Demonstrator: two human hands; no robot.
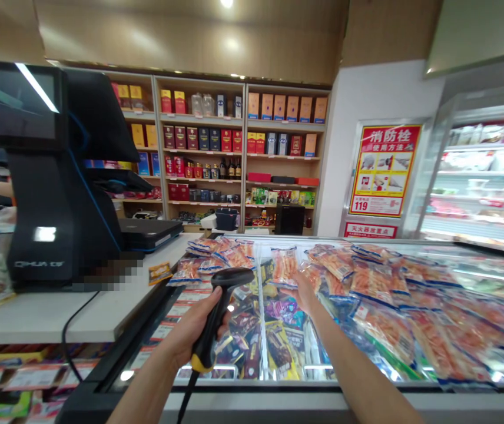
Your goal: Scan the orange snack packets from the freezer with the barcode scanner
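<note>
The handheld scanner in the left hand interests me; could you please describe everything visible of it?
The scanner is black and plastic-looking, its head atop a handle with yellow trim at the base, where a black cord hangs down. In the grip of the left hand, it leans rightward, apparently raised above the glass-topped case.

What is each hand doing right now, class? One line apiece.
Left hand: closed, holding the barcode scanner.
Right hand: closed on the lower edge of a food packet.
</note>
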